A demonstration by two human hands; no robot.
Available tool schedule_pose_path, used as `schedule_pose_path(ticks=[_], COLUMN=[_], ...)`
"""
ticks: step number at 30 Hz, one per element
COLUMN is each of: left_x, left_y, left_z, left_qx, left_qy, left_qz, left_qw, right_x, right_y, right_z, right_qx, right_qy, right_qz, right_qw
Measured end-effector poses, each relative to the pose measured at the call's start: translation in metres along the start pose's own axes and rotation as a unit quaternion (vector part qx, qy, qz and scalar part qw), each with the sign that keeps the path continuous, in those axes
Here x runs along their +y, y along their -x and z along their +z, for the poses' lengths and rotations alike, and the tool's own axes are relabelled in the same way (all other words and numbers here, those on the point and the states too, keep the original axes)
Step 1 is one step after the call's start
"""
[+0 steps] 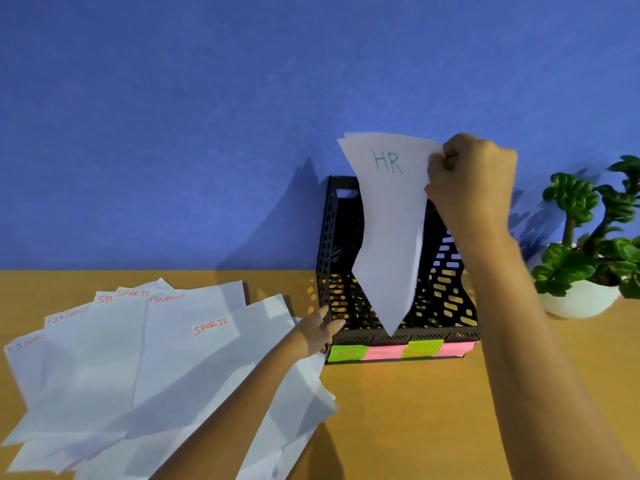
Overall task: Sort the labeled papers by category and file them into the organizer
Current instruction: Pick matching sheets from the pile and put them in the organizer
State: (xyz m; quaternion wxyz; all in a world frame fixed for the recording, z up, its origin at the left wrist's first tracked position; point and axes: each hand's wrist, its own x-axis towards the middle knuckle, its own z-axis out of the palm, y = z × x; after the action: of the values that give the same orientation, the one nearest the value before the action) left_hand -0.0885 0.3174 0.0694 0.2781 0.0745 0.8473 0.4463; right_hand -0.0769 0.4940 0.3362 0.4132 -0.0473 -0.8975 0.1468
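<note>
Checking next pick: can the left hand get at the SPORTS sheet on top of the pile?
Probably yes. The left hand rests at the organizer corner, beside the pile; the SPORTS sheet lies uncovered on top.

A green leafy plant (588,233) stands in a round white pot (578,301) at the right edge of the wooden tabletop (398,420), close to the blue wall (242,98). Shadows fall across the wall just above the tabletop's far edge.
</note>
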Motion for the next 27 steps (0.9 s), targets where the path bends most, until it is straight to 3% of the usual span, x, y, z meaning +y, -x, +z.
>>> schedule_pose_path(ticks=[11, 21, 27], left_x=[-0.007, -0.014, -0.05], left_y=[0.012, 0.019, 0.036], left_z=[0.001, 0.009, -0.003], left_qx=[0.018, 0.011, 0.041], left_qy=[-0.039, -0.012, -0.035], left_qz=[0.019, 0.063, 0.058], left_qw=[0.999, 0.998, 0.997], right_x=[-0.002, 0.009, -0.03], right_y=[0.084, 0.154, 0.167], right_z=[0.093, 0.123, 0.13], right_qx=[-0.068, -0.166, -0.1], right_qy=[-0.069, -0.096, -0.138], right_qz=[0.034, 0.109, 0.083], right_qw=[0.995, 0.975, 0.982])
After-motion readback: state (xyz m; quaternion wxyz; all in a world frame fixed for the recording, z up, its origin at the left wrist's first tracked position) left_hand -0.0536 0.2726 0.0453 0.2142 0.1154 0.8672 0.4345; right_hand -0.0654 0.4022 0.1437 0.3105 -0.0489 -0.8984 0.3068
